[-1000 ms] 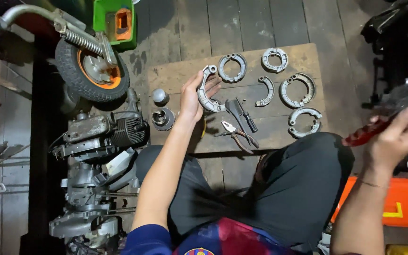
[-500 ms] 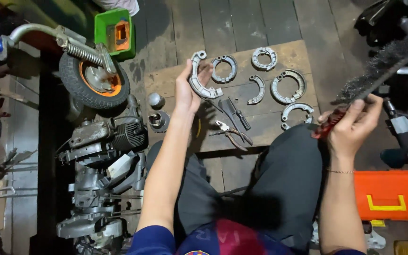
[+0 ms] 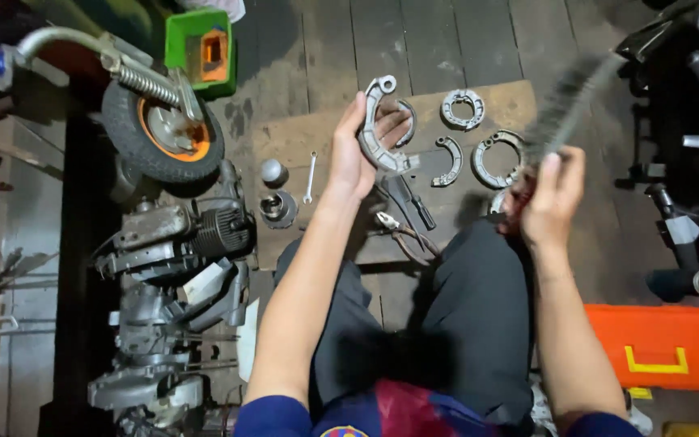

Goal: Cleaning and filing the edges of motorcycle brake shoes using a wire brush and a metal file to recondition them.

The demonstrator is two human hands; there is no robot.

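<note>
**Head view: brake shoe and wire brush in hand**

Head camera looks straight down at a seated person's two hands above a wooden board (image 3: pixel 301 146) laid on the plank floor.

1. Left hand (image 3: pixel 353 154): raised over the board, fingers (image 3: pixel 394 129) wrapped around a curved metal brake shoe (image 3: pixel 375 129). The shoe stands roughly upright in the grip, its eyelet end uppermost.
2. Right hand (image 3: pixel 552 198): fingers closed around the red handle of a wire brush (image 3: pixel 568 101). The bristle end points up and to the right (it is motion-blurred, so detail is lost). Brush and shoe are apart, with board showing between them.
3. Loose parts on the board, between and beyond the hands: one shoe pair (image 3: pixel 463 108) near the far edge, a single shoe (image 3: pixel 446 160) below it, and another pair (image 3: pixel 491 158) just beside the right hand.
4. Tools: pliers (image 3: pixel 402 235) lie at the near edge by the knees; a small spanner (image 3: pixel 309 176) lies left of the left wrist, next to two round metal pieces (image 3: pixel 275 194).
5. Surroundings: a small wheel (image 3: pixel 163 137) with an orange hub and an engine (image 3: pixel 196 235) occupy the floor on the left. A green box (image 3: pixel 200 48) sits beyond the wheel. An orange case (image 3: pixel 665 344) lies at lower right.
</note>
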